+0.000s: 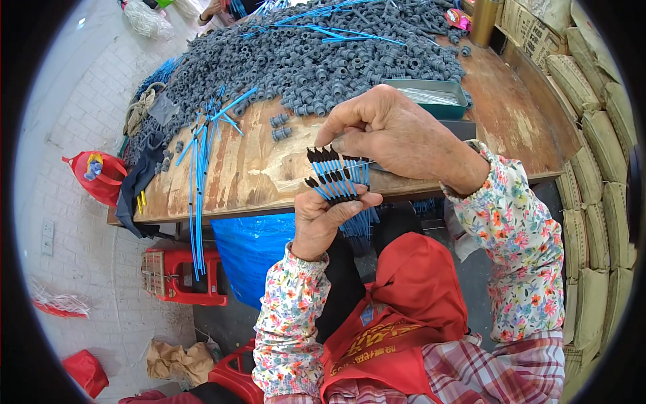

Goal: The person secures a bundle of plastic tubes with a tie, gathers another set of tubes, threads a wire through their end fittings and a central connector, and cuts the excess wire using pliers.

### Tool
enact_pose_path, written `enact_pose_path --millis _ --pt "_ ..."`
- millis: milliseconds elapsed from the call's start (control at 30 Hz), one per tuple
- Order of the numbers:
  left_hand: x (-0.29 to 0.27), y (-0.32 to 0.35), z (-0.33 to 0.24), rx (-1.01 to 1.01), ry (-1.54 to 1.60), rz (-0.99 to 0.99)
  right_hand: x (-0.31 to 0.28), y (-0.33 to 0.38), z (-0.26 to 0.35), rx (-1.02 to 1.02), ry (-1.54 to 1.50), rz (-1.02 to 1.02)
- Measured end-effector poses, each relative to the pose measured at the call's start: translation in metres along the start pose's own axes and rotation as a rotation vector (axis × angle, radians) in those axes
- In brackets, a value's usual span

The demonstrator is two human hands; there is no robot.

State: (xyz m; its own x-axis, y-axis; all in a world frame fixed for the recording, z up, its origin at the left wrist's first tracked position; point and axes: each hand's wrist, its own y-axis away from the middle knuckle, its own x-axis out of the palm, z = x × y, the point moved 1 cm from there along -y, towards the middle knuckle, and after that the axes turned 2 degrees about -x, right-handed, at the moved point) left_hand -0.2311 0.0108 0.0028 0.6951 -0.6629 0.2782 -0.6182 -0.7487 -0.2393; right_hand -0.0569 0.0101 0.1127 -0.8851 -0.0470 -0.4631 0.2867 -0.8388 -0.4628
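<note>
My left hand (319, 222) is closed round a bundle of thin blue tubes (331, 176) with black ends, held upright over the table's near edge. The tubes stand side by side, and their lower parts drop below the table edge. My right hand (407, 138) bends over the top of the bundle, its index finger at the black tips and its thumb close by. A thin pale wire (360, 163) runs across the tubes towards the right fingers, which seem to pinch it. The palm side of the right hand is hidden.
Dark grey ribbed plastic fittings (289, 64) are heaped across the wooden table (256, 178). A green tray (431, 94) of thin clear strips stands right. Long blue tubes (200, 182) hang over the left edge. Below are a red stool (215, 276) and blue sheeting (252, 252); stacked sacks (592, 182) line the right.
</note>
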Motion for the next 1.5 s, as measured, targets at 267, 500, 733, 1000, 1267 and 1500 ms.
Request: enact_pose_path --millis 267,500,733,1000,1267,1500 --pt "-0.005 0.003 0.000 -0.015 -0.039 0.035 -0.004 -0.005 -0.008 0.099 -0.158 0.121" --pt "-0.002 0.001 -0.001 -0.036 -0.076 0.045 0.002 -0.015 -0.005 -0.036 -0.059 0.098" --pt "-0.004 -0.003 -0.001 -0.035 -0.078 0.051 0.005 -0.023 -0.008 -0.015 0.039 0.162" --pt "0.000 -0.009 -0.005 -0.039 -0.030 0.025 0.041 0.046 -0.056 0.141 -0.897 -0.219" --pt "0.015 -0.009 -0.021 -0.187 -0.082 -0.117 0.057 0.039 -0.051 0.178 -0.921 -0.145" --pt "0.024 -0.012 -0.027 -0.249 -0.001 -0.104 0.050 0.028 -0.048 0.304 -0.664 -0.105"
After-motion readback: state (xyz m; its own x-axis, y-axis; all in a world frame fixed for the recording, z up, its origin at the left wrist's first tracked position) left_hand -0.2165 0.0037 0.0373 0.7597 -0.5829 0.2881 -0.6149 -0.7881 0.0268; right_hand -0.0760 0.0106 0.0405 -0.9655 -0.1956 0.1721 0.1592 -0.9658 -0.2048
